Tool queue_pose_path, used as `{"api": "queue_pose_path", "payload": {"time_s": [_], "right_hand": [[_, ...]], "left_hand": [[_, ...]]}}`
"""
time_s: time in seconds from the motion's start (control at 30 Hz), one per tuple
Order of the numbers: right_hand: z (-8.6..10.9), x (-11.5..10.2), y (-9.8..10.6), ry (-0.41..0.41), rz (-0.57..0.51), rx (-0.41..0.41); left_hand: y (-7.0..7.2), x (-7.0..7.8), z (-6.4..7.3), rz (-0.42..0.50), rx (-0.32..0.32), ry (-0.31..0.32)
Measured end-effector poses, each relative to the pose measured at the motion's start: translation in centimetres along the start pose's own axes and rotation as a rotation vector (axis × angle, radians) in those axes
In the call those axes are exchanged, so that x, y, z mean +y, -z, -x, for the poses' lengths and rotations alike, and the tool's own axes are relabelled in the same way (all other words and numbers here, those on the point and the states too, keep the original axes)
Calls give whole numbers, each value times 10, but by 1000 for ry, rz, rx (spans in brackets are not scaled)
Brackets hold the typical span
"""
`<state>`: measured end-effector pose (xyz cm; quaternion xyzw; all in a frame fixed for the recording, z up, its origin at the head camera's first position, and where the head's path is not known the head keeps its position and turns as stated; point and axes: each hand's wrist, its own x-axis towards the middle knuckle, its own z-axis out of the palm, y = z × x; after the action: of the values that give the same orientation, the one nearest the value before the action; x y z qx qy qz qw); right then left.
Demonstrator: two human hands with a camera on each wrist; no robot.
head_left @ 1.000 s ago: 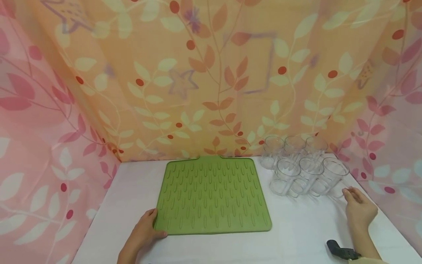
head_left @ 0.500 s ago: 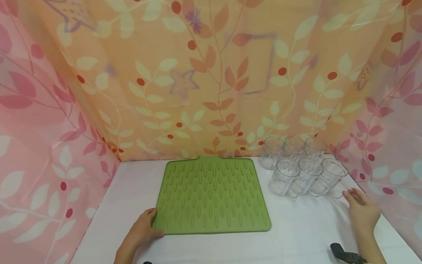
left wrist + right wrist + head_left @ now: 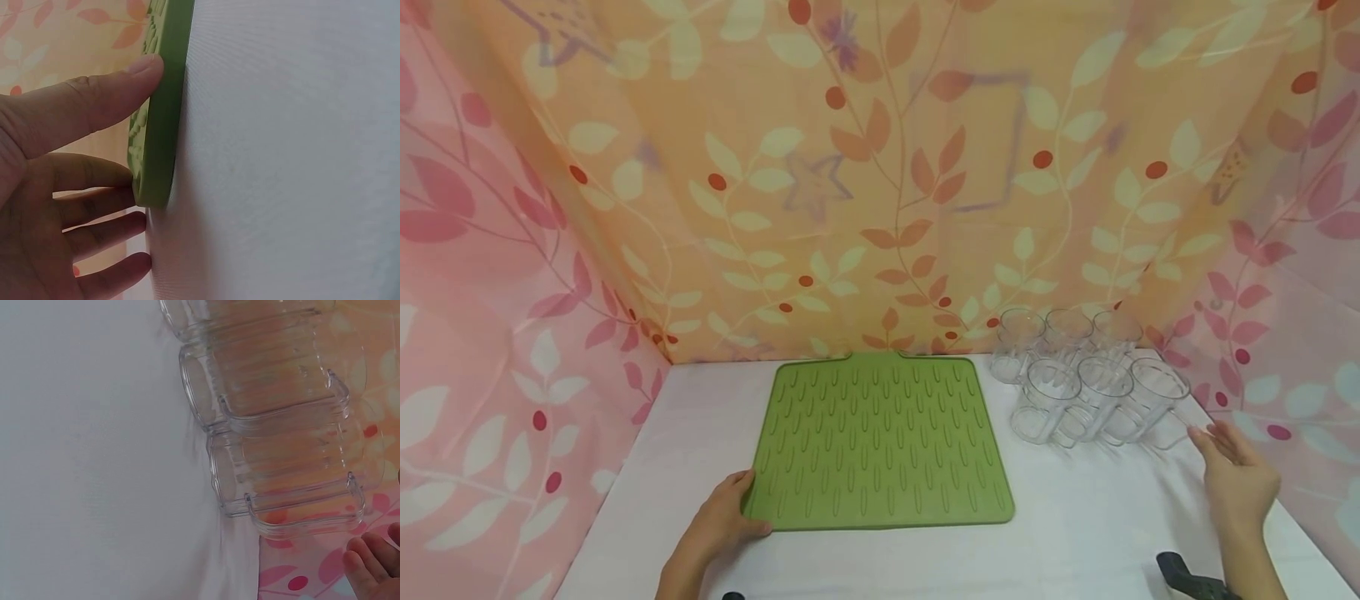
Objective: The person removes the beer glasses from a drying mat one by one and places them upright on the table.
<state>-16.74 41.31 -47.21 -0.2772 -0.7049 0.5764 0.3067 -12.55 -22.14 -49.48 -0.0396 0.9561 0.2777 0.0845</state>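
Note:
My left hand (image 3: 721, 510) is at the front left corner of a green ridged silicone mat (image 3: 883, 442), which lies flat on the white table. In the left wrist view, the thumb lies along the mat's edge while the nearly straight fingers (image 3: 100, 175) touch its side by the corner. At the right, my right hand (image 3: 1242, 479) has loosely bent fingers and holds nothing. It is just beside the handle of the nearest clear glass mug (image 3: 1157, 383). The right wrist view shows a gap between the fingertips (image 3: 353, 559) and that handle (image 3: 306, 525).
Several clear mugs stand upright in two rows at the back right, including a front-row mug (image 3: 1052, 387) and a back-row mug (image 3: 1021, 333). Patterned cloth (image 3: 880, 167) hangs behind and at both sides. A black wrist mount (image 3: 1191, 577) sits on the right forearm.
My right hand has drawn slightly to the right, away from the mug handle. The left hand stays at the mat's corner, and the mugs have not moved.

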Motion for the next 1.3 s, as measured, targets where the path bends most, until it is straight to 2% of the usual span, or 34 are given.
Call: {"api": "queue_pose_path", "payload": {"time_s": [0.1,0.3,0.37,0.63,0.77,1.0,1.3], "right_hand": [[3,-4,-2,29,-16,3],[8,-12,-4,131,70,11],[9,-16,-5,156,69,6],[18,-37,-11,177,65,-48],[25,-47,-16,248,44,-68],[38,-58,-28,456,0,-143],[51,-65,-51,572,4,-243]], "left_hand": [[0,0,0,1,-3,12],[0,0,1,4,-5,8],[0,0,1,7,-4,4],[-2,-2,1,3,2,-3],[-3,-2,1,-1,2,-2],[-2,1,2,1,-8,19],[-3,-1,0,2,-4,5]]}}
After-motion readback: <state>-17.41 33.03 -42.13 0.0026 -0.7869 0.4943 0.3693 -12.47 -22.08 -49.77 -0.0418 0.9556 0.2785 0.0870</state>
